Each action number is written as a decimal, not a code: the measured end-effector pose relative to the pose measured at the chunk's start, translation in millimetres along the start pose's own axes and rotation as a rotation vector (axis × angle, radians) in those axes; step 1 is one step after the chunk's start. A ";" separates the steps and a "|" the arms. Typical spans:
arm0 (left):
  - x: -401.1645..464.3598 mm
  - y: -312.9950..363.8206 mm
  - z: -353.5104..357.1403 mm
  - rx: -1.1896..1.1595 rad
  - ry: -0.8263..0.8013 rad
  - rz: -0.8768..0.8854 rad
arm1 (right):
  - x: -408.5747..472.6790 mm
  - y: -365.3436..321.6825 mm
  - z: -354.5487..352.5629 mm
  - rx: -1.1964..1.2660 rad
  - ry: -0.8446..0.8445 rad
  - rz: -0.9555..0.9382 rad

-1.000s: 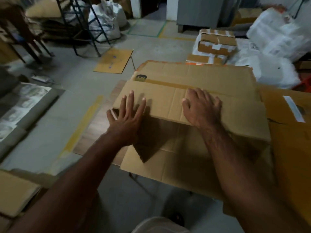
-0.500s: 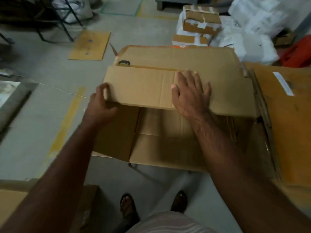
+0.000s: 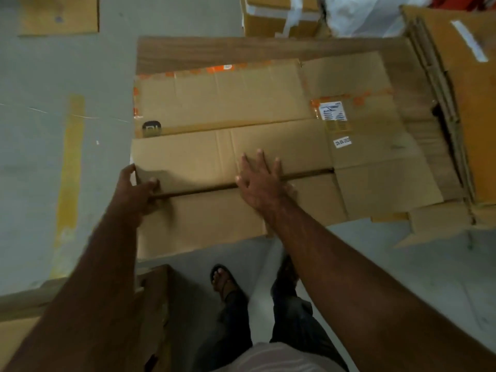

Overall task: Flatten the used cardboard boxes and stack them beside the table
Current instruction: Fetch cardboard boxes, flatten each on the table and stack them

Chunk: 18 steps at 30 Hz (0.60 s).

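Observation:
A large brown cardboard box lies nearly flat on the wooden table, with orange tape along its far edge and a white label at the right. My left hand grips the left end of the folded-over flap, thumb on top and fingers under its edge. My right hand presses flat on the flap's near edge with straight spread fingers. The lower panel overhangs the table's near edge.
A stack of flattened boxes lies at the table's right. Taped boxes and white bags stand behind the table. A cardboard sheet lies on the floor far left. More cardboard sits by my feet.
The flap has been pushed down almost flat onto the box. My left hand shifted from the flap's corner to gripping its left end. The camera tilted further down.

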State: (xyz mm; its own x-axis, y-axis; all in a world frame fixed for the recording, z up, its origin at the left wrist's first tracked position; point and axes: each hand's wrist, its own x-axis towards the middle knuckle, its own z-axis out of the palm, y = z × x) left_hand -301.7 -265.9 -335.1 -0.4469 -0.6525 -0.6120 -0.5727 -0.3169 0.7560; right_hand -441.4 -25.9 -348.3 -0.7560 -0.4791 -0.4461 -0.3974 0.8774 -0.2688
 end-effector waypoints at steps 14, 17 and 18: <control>-34.4 -13.2 -11.6 -0.152 -0.221 0.059 | 53.5 49.8 -10.1 -0.139 0.240 -0.305; -66.5 -14.2 26.1 -0.196 -0.298 0.067 | 66.4 34.3 -35.3 -0.075 0.275 -0.195; -77.8 -19.5 45.4 -0.236 -0.303 0.060 | 66.9 21.3 -43.9 -0.029 0.254 -0.165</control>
State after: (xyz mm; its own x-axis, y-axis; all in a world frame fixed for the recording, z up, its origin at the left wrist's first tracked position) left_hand -287.0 -177.7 -312.7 -0.6779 -0.4527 -0.5793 -0.3814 -0.4572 0.8035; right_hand -523.2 -38.2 -346.4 -0.7846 -0.5963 -0.1699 -0.5374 0.7907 -0.2933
